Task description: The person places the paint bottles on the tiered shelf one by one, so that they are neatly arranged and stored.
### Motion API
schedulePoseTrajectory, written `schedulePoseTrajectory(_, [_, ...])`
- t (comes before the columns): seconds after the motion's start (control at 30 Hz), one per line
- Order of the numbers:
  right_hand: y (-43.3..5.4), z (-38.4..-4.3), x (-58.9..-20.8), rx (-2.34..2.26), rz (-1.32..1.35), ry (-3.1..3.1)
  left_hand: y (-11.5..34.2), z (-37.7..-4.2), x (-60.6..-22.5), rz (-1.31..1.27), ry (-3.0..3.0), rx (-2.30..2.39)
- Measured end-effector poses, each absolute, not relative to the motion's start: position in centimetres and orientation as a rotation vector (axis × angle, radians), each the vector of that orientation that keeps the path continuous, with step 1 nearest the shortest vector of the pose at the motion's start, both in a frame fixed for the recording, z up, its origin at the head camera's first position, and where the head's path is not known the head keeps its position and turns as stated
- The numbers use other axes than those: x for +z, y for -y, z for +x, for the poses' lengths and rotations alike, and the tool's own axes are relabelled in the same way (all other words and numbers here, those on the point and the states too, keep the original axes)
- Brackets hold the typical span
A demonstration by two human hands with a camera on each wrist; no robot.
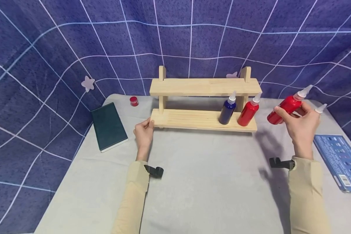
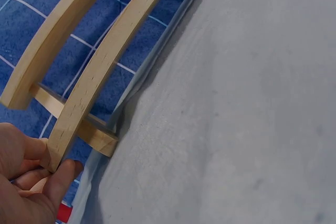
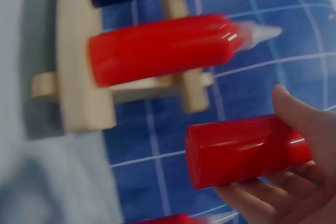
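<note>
Beside shelf [image 1: 203, 119], red bottle [image 1: 284, 107] aloft.

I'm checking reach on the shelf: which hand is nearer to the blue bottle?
Right. The right hand holds a red bottle beyond the shelf's right end, nearer the blue bottle; the left hand grips the wooden shelf at its far left end.
</note>
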State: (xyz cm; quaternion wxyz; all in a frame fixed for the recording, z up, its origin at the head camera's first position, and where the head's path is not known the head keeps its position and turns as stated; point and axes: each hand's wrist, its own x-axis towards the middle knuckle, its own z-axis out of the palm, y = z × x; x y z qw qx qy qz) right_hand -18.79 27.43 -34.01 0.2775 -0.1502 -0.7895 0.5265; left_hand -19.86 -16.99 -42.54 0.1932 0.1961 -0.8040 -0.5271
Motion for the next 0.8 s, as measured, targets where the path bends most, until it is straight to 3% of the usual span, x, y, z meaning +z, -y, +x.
schedulePoseTrajectory(0.4, [-24.7, -16.3, -30.1, 1.469, -0.305, 2.064, 17.1, -20.1, -42.6, 0.574, 2.263, -1.473])
schedulePoseTrajectory(0.8, [-21.8, -15.4, -29.3, 1.415, -0.084, 2.130, 17.0, -19.9, -42.7, 0.580, 2.265, -1.480])
